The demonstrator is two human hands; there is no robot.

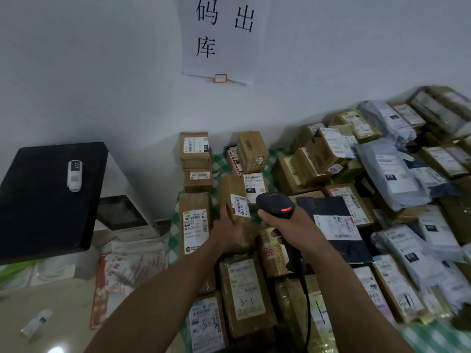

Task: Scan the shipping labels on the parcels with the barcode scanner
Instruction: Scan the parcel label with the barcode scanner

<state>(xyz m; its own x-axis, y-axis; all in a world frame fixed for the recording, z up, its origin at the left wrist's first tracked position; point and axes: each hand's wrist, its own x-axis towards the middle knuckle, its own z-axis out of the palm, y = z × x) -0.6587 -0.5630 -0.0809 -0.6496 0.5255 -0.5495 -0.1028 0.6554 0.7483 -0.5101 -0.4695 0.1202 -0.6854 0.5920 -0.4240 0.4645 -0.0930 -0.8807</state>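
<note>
Centrally, the left hand (226,229) grasps a small cardboard box (233,192), its label (240,205) showing. Just right of it, the right hand (285,225) grips the black scanner (276,205), red light lit, above the piled parcels (382,174).

A single wide-angle camera on the person's head looks forward and down, facing the white wall (102,85). The left hand (227,229) holding a small parcel (232,193) and the right hand (284,225) holding the barcode scanner (275,203) sit close, mid-frame. The parcel heap (382,164) curves away rightward.
</note>
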